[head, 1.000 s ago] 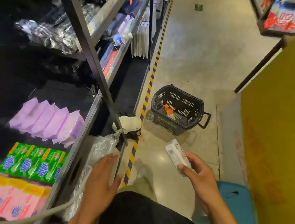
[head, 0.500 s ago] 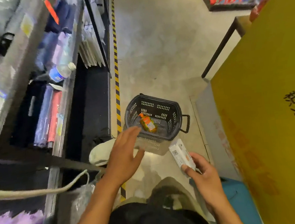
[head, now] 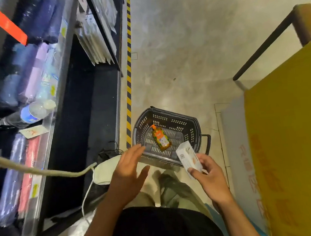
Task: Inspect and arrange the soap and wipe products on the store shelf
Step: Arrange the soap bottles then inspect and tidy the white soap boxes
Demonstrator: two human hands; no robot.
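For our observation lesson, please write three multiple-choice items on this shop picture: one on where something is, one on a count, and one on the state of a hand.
1. Where does the orange bottle lie?
A) on the shelf
B) in the black basket
C) in a hand

2. How many items are in the basket?
A) one
B) three
C) five

3. What is the right hand doing?
A) hanging idle
B) pressing the floor
C) gripping a white packet

Answers:
1 B: the bottle lies on the basket's bottom.
2 A: only the bottle shows inside.
3 C: thumb and fingers curl round the packet, while the left hand is open and holds nothing.
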